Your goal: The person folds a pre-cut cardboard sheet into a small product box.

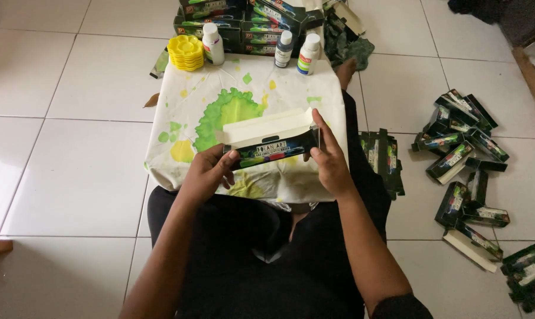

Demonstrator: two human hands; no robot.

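Two hands hold a long dark carton [273, 149] crosswise above a paint-stained cloth [232, 112], its white flap open: the left hand [205, 174] grips the left end, the right hand [328, 159] clasps the right end, equally near.

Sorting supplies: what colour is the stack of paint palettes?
Yellow: the stack of palettes, clearest in the head view.

Both hands [267, 168] raised, fingers curled, gripping.
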